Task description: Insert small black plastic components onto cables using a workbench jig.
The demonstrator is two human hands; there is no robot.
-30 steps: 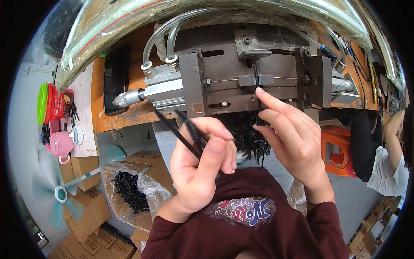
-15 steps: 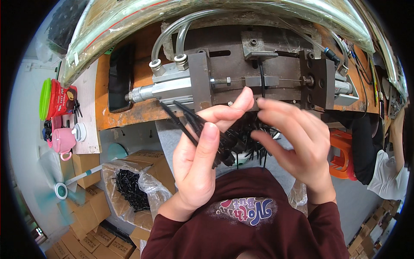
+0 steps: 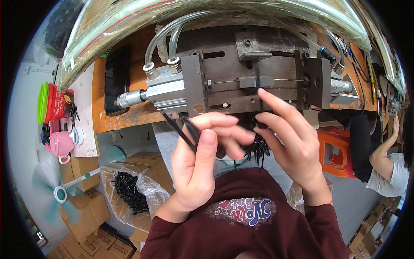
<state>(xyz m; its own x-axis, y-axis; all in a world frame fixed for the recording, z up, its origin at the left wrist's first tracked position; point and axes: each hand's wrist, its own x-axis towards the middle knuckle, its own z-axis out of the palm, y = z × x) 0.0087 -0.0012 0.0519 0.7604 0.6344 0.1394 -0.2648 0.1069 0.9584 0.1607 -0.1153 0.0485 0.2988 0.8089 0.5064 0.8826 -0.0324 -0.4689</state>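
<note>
My left hand point(image 3: 192, 172) is closed around a few thin black brush wands point(image 3: 173, 126), bristled ends sticking out to the upper left past the thumb. Its other fingers are partly blurred. To the right, my right hand point(image 3: 297, 146) has thumb and middle finger pinched on a small black piece point(image 3: 261, 124), mostly hidden by the fingers. The index finger points up, its tip just below the grey split block point(image 3: 248, 82) of a metal fixture. Below the hands, a heap of black wands point(image 3: 258, 150) lies over my lap.
Two air cylinders point(image 3: 166, 93) with clear hoses point(image 3: 151, 49) flank the block on the workbench. A lined carton of black pieces point(image 3: 129, 190) and a turning fan point(image 3: 60, 194) are at lower left. An orange stool point(image 3: 334, 151) and another person's arm point(image 3: 384, 149) are at right.
The left cylinder's rod fitting has drawn back leftward. The black stick upright at the block no longer shows there. My right fingers have closed together, and my left fingers have curled inward.
</note>
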